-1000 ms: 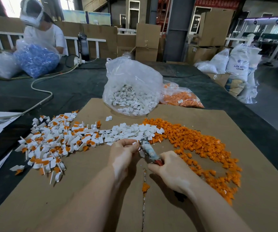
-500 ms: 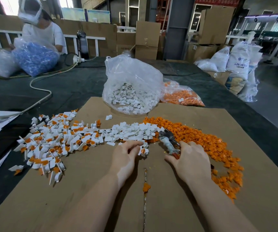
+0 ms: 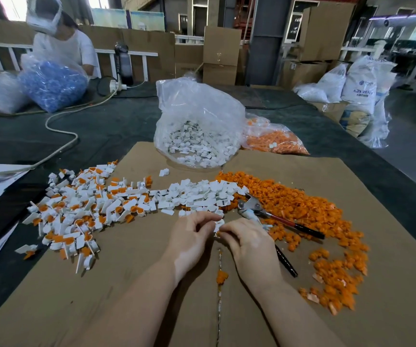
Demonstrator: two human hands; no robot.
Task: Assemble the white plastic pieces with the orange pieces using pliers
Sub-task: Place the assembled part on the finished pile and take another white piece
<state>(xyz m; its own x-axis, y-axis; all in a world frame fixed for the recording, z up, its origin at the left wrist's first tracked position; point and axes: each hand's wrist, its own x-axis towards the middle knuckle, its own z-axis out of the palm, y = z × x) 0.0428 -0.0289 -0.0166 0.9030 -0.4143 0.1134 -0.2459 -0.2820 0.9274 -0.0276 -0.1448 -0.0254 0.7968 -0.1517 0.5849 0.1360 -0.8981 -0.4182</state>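
Head view: sack (image 3: 359, 88) far right of cardboard (image 3: 352, 321) reads "ABS".
Left hand (image 3: 192, 244): pinching white piece (image 3: 219, 224).
Right hand (image 3: 249, 244): fingers curled on the same piece.
Pliers (image 3: 272, 216): lying beside the right hand.

Cardboard sheet (image 3: 352, 309) lies on table (image 3: 101, 126). Both hands at sheet centre: left hand (image 3: 192, 236) at 9 o'clock of right hand (image 3: 249, 244), fingertips meeting. Pliers (image 3: 264, 214) on sheet, just at 1 o'clock of right hand. Assembled-pieces pile (image 3: 81, 211) at 9 o'clock. Loose pile (image 3: 314, 221) at 3 o'clock. Two bags (image 3: 197, 128) (image 3: 274, 139) at 12 o'clock, side by side. Another person (image 3: 61, 48) far at 10 o'clock.
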